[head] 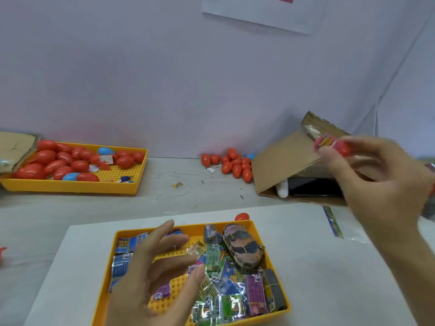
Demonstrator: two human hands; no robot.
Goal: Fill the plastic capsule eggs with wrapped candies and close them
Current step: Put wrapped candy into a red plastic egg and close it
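Note:
A yellow tray (pixel 277 252) right in front of me holds several wrapped candies (pixel 213 257) and a banded bundle (pixel 243 248). My left hand (pixel 155 274) hovers over the tray's left half, fingers spread, holding nothing. My right hand (pixel 376 175) is raised at the right, above a cardboard box, pinching a red capsule egg (pixel 333 143) with a candy wrapper showing at its open end; the hand and egg are blurred. One red egg (pixel 242 216) lies just behind the tray.
A second yellow tray (pixel 122 187) at the far left holds several red eggs and two blue ones. A pile of red eggs (pixel 233 164) lies against the wall. An open cardboard box (pixel 282 165) stands at the right. A white board (pixel 317 267) lies under the near tray.

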